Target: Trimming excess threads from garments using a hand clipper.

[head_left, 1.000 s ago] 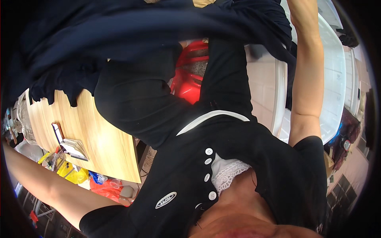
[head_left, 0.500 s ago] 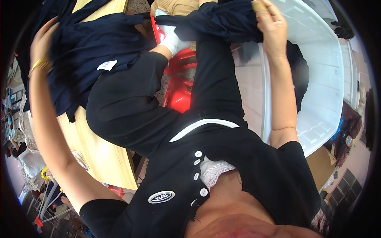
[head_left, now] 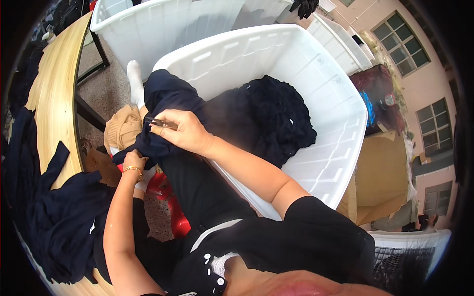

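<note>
A navy garment is draped over my raised knee and the near rim of a large white plastic bin. My left hand is closed on an edge of its cloth, the fingertips pinched together. Just above and to the right, my right hand grips a pair of small dark thread snips, whose tip lies against the garment. How far the blades are apart is too small to tell. Inside the bin lies a crumpled heap of navy garments.
More navy garments lie on the wooden table at the left. Tan cloth and a red plastic stool are by my legs. Another white bin stands beyond, and a cardboard box is on the right.
The view has swung right toward the bin. My left hand has come from the garments on the table to the navy cloth at my knee. The snips now show in my right hand.
</note>
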### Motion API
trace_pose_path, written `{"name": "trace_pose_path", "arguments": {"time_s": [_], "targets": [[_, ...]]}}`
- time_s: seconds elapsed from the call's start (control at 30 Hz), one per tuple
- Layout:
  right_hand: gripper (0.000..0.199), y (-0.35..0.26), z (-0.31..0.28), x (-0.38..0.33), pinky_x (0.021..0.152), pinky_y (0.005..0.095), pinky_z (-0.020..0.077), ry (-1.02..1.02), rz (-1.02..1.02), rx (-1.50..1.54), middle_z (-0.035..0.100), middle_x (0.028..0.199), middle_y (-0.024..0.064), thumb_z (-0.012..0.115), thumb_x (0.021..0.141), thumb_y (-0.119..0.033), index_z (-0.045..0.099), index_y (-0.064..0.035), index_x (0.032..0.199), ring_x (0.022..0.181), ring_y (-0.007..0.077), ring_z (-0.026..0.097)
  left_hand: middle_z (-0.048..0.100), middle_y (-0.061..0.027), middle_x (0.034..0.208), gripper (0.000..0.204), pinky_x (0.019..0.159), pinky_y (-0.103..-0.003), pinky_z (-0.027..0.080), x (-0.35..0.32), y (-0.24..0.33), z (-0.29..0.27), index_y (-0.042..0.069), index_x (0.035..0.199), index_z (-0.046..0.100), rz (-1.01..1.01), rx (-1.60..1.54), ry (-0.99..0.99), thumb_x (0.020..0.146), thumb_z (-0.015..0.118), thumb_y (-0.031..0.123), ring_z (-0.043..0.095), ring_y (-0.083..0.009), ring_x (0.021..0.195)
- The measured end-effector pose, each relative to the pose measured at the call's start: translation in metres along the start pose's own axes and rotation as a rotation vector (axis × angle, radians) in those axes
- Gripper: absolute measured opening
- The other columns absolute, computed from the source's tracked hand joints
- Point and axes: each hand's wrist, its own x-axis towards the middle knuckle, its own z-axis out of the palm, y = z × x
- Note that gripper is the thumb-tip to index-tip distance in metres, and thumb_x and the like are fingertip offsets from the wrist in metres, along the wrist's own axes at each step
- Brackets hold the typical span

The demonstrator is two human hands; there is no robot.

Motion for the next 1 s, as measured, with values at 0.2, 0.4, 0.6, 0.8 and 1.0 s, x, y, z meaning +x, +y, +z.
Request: {"name": "trace_pose_path", "arguments": {"time_s": [0.2, 0.4, 0.6, 0.8, 1.0], "targets": [[0.015, -0.010, 0.000, 0.009, 0.064, 0.0226, 0.0468, 0.018, 0.026, -0.106, 0.064, 0.077, 0.0009, 0.069, 0.084, -0.013, 0.067, -0.0005, 0.092, 0.070, 0.0047, 0.055, 0.060, -0.0213, 0.116, 0.054, 0.088, -0.044, 0.048, 0.006, -0.017, 0.020, 0.005, 0.119, 0.051, -0.055, -0.185, 0.355, 0.075, 0.075, 0.026, 0.058, -0.0369, 0.108], [0.015, 0.001, -0.008, 0.007, 0.065, 0.0167, 0.0435, 0.049, 0.025, -0.081, 0.063, 0.079, -0.0042, 0.069, 0.086, -0.014, 0.069, -0.0008, 0.094, 0.069, 0.0008, 0.052, 0.067, -0.0185, 0.086, 0.019, 0.075, -0.042, 0.051, 0.008, 0.002, 0.010, 0.008, 0.084, 0.068, 0.004, -0.436, 0.526, 0.073, 0.071, 0.023, 0.064, -0.0352, 0.086], [0.032, -0.019, 0.009, 0.002, 0.047, 0.0167, 0.0250, -0.051, 0.058, 0.050, 0.041, 0.060, -0.0109, 0.077, 0.079, -0.014, 0.066, 0.0010, 0.105, 0.052, -0.0015, 0.033, 0.067, 0.0005, 0.088, 0.012, 0.059, -0.021, 0.040, -0.076, 0.037, -0.093, 0.010, 0.095, 0.067, 0.227, -1.377, 0.111, 0.084, 0.065, 0.014, 0.057, -0.0064, 0.071], [0.023, -0.083, 0.009, -0.011, 0.051, 0.0155, 0.0370, -0.133, -0.001, 0.313, 0.061, 0.074, -0.0040, 0.076, 0.079, -0.009, 0.066, -0.0009, 0.098, 0.058, 0.0013, 0.050, 0.065, -0.0023, 0.093, 0.019, 0.074, -0.022, 0.048, -0.179, 0.092, -0.144, 0.006, 0.104, 0.062, 0.660, -1.784, -0.084, 0.089, 0.065, 0.016, 0.062, -0.0110, 0.086], [0.034, -0.087, -0.035, -0.022, 0.041, 0.0196, 0.0219, -0.051, 0.137, 0.761, 0.032, 0.054, -0.0074, 0.066, 0.087, -0.008, 0.043, -0.0153, 0.063, 0.042, 0.0034, 0.025, 0.064, -0.0035, 0.110, 0.029, 0.096, -0.027, 0.045, -0.162, 0.054, -0.103, 0.007, 0.118, 0.061, 0.584, -1.292, 0.268, 0.089, 0.059, 0.011, 0.059, -0.0136, 0.105]]}}
